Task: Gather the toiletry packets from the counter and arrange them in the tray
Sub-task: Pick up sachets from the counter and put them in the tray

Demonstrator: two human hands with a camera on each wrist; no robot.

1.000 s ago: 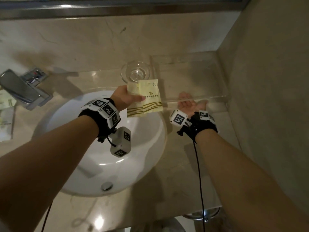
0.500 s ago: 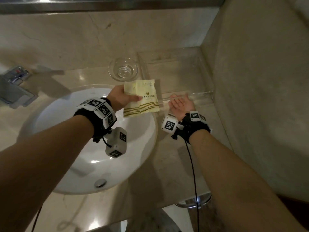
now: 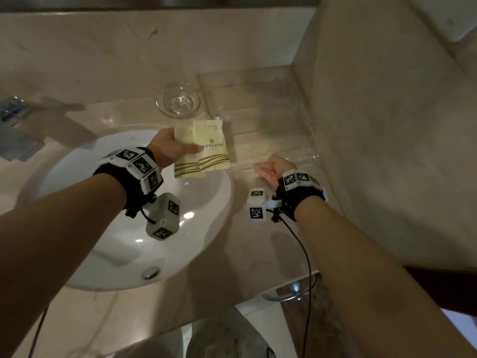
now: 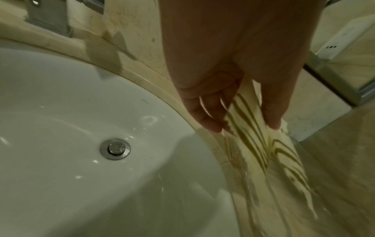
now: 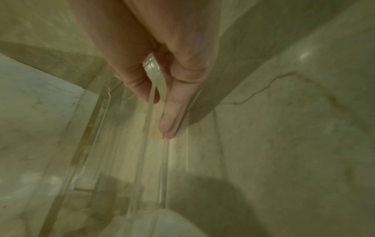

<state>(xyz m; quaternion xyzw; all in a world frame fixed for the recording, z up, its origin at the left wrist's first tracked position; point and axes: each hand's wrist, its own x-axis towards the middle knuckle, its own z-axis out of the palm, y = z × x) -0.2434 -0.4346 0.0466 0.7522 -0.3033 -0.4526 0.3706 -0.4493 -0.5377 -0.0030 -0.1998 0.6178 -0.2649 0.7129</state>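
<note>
1. Two pale yellow, flat foil toiletry packets (image 3: 204,151) are pinched by the left hand (image 3: 169,148) above the desk, beside the clear acrylic tray (image 3: 258,117).
2. The tray's near rim is pinched by the right hand (image 3: 275,167).
3. The packets appear light, limp and slippery; an edge grip suits them.

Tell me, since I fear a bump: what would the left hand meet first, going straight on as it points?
Probably the near left wall of the clear plastic tray, met by the pale yellow packets the left hand grips; depth is unclear.
</note>
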